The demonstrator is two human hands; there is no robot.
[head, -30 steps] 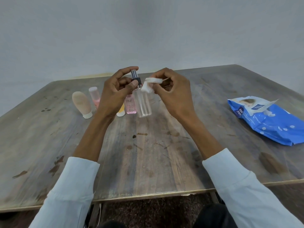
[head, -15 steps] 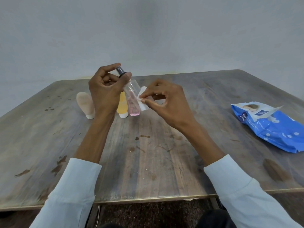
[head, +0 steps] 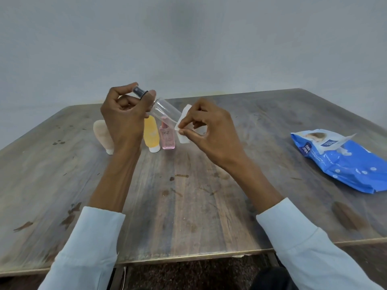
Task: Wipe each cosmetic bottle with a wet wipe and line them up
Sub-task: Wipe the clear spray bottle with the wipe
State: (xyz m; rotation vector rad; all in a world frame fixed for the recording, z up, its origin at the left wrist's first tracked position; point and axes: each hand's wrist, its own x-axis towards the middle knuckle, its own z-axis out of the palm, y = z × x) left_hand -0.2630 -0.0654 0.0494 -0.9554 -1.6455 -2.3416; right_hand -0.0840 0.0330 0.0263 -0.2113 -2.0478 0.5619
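Observation:
My left hand (head: 123, 118) grips a clear spray bottle (head: 165, 111) by its black pump top, holding it tilted above the table with its base pointing right. My right hand (head: 207, 130) pinches a small white wet wipe (head: 184, 126) against the bottle's base end. Behind the hands, a row stands on the wooden table (head: 188, 195): a beige tube (head: 102, 135), partly hidden by my left hand, a yellow tube (head: 151, 135) and a small pink bottle (head: 167, 137).
A blue wet-wipe pack (head: 343, 160) with its flap open lies on the table at the right. The table's front edge runs just above my sleeves. A plain wall stands behind the table.
The clear bottle has tipped from upright to slanted, base to the right. My right hand with the wipe has slid from the bottle's neck down to its base end.

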